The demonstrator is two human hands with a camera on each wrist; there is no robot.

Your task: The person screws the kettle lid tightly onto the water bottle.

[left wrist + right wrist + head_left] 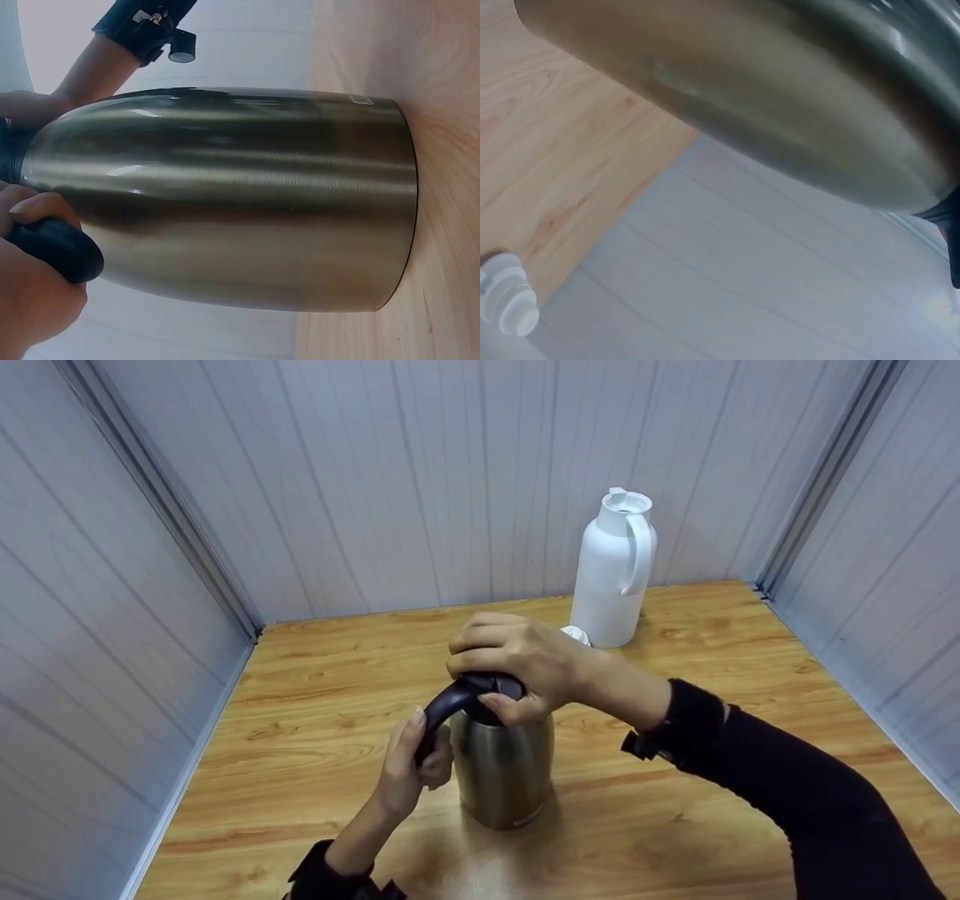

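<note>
Steel flask [504,765]: stands upright near the middle of the wooden table [300,720].
Left hand [411,769]: fingers curled round the flask's black handle [442,712].
Right hand [517,660]: clasped over the black lid [496,688] — fingers wrapped around it.
White jug [613,574]: upright near the back wall, well apart — a white stopper [508,300] lies beside it.

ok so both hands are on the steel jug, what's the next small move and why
Probably twist the black lid. The right hand wraps over it, the left hand grips the handle to brace the steel jug, which stands upright on the table.
</note>
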